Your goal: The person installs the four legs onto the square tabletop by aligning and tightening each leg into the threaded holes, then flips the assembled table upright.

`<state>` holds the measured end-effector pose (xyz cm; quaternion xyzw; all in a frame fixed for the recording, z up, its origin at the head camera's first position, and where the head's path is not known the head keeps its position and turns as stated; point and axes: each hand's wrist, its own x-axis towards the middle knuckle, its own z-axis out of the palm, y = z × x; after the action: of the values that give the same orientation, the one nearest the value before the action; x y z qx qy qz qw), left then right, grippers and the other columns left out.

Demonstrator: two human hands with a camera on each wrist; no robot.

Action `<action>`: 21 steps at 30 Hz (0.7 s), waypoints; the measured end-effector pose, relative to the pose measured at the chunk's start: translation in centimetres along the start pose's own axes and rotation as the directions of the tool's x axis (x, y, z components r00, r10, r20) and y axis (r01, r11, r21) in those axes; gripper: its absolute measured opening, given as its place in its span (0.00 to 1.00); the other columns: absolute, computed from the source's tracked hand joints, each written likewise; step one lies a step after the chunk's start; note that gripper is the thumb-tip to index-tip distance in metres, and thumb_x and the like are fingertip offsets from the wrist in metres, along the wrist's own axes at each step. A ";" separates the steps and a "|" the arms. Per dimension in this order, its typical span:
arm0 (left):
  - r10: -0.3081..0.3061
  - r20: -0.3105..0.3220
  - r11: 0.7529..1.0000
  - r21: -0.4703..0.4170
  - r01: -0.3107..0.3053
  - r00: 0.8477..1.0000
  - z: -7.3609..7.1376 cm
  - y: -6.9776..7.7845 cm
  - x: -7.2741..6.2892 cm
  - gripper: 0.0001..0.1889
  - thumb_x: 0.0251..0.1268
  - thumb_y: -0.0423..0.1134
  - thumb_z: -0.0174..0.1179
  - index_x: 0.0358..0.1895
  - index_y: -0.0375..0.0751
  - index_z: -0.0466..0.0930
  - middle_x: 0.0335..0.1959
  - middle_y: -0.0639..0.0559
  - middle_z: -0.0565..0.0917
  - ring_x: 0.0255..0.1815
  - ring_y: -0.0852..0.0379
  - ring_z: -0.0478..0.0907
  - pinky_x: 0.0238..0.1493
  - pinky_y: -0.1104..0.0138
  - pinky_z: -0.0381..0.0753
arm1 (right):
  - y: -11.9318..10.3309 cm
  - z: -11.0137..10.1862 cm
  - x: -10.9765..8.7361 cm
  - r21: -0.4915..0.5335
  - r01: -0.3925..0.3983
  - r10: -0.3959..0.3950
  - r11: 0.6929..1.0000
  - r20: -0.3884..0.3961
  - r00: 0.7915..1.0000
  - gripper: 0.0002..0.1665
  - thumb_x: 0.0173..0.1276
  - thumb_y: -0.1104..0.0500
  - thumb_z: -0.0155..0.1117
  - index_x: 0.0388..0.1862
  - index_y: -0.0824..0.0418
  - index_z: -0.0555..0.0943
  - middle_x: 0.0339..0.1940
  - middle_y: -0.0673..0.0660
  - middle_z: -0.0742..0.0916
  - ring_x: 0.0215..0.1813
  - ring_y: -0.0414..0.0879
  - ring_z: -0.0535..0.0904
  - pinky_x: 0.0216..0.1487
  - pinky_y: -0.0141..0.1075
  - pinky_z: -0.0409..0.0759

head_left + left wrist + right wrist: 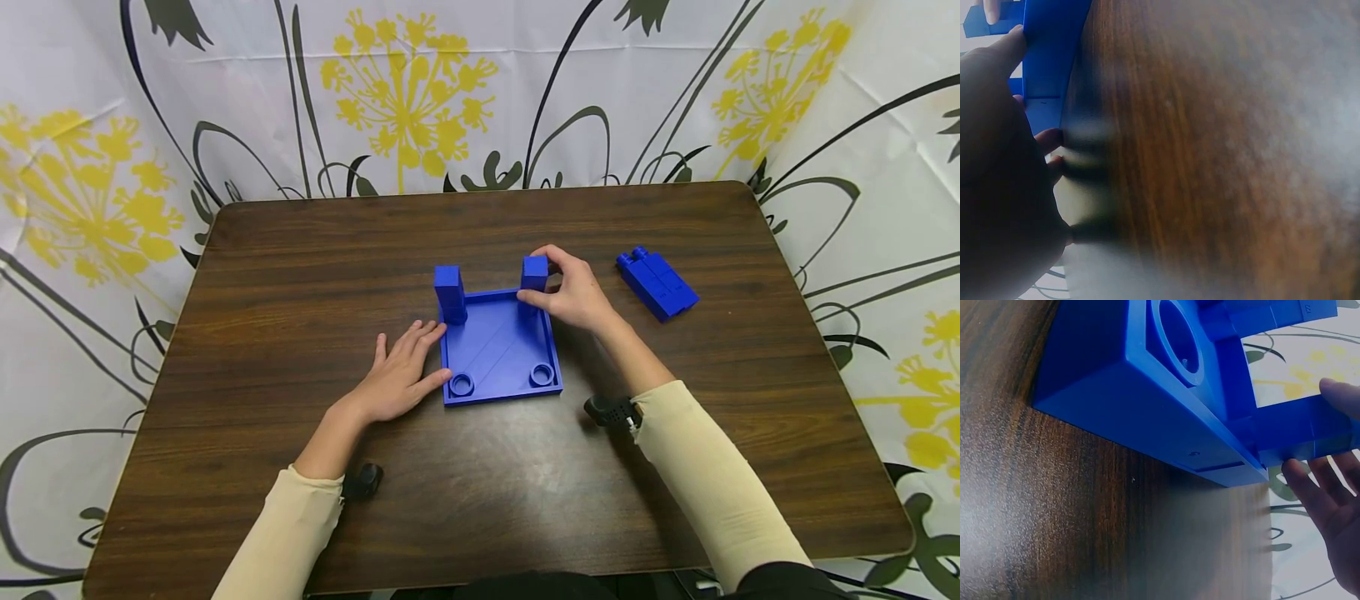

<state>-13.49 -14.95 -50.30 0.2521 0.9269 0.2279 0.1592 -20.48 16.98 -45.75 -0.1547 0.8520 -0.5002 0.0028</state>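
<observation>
A square blue plastic tray (498,350) with a raised rim lies on the table, with round sockets (542,375) at its two near corners. At its far left corner stands a blue rectangular post (450,293). My right hand (573,292) pinches a second blue post (535,271) at the far right corner. In the right wrist view that post (1297,425) sits upright against the tray's inner corner, thumb on one side and fingers on the other. My left hand (401,375) is spread flat beside the tray, its thumb and fingertips at the left wall (1050,50).
Two more blue posts (658,285) lie side by side at the right, knobs pointing away. The brown wood-grain table (300,250) ends at a white cloth (525,83) with yellow and grey plant prints behind and at the sides.
</observation>
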 end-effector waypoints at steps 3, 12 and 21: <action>-0.004 0.004 1.000 -0.003 0.004 1.000 -0.1 0.0 0.0 0.39 0.73 0.67 0.40 0.80 0.57 0.42 0.80 0.50 0.46 0.80 0.51 0.33 0.67 0.36 0.25 | 0.0 0.2 0.0 -0.011 0.000 0.000 1.000 -0.024 1.000 0.28 0.53 0.61 0.79 0.50 0.62 0.76 0.42 0.59 0.84 0.45 0.54 0.81 0.44 0.45 0.83; 0.005 -0.004 1.000 -0.010 -0.005 1.000 -0.2 0.2 0.0 0.39 0.73 0.66 0.41 0.80 0.56 0.43 0.80 0.48 0.47 0.80 0.49 0.34 0.67 0.35 0.25 | -0.1 0.4 0.0 -0.059 -0.004 0.000 0.998 -0.079 0.997 0.26 0.53 0.58 0.80 0.48 0.60 0.77 0.38 0.56 0.84 0.43 0.52 0.81 0.39 0.44 0.82; -0.002 0.006 1.000 -0.010 0.002 1.000 -0.2 0.1 0.0 0.39 0.73 0.67 0.40 0.80 0.56 0.42 0.80 0.50 0.46 0.80 0.51 0.33 0.67 0.36 0.25 | -0.4 0.6 -0.1 -0.138 -0.033 0.018 0.990 -0.110 0.994 0.27 0.53 0.54 0.79 0.47 0.57 0.76 0.37 0.56 0.84 0.40 0.57 0.81 0.36 0.43 0.75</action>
<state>-13.50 -14.91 -50.06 0.2510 0.9255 0.2316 0.1637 -20.23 16.33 -45.74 -0.1160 0.8858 -0.4469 -0.0479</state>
